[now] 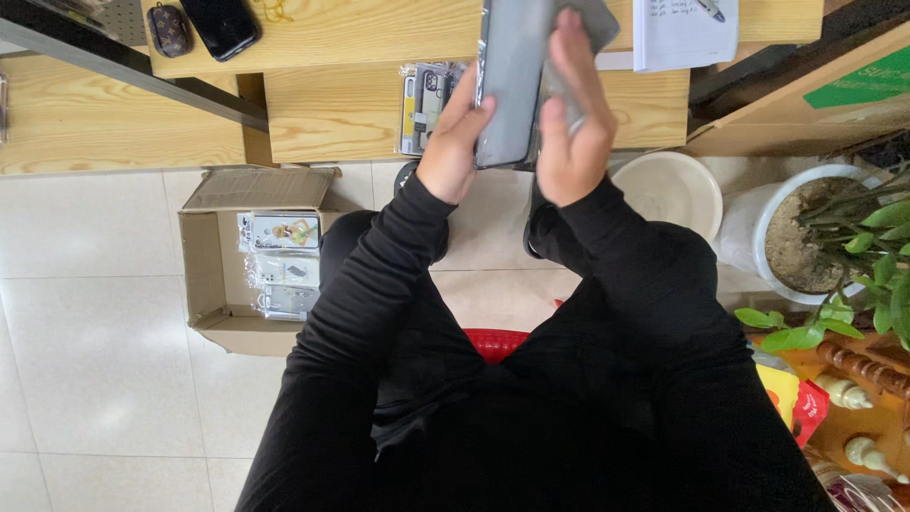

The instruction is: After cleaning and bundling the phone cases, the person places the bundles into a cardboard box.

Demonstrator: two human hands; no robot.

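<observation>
My left hand point(452, 142) grips the lower left edge of a flat grey phone-shaped slab point(512, 76), held upright over the wooden table edge. My right hand point(572, 123) lies against its right side, fingers stretched up over a second grey piece point(599, 21) behind it, perhaps a case or a wrapper. Both arms wear black sleeves. A pack of phone cases in clear wrap point(424, 106) lies on the wood just left of my left hand.
An open cardboard box point(204, 275) with wrapped phone cases stands on the tiled floor at left. A dark phone point(221, 24) and small pouch point(170, 28) lie on the table. White bowl point(673, 190), potted plant point(806, 237), papers point(684, 28), red stool point(493, 341).
</observation>
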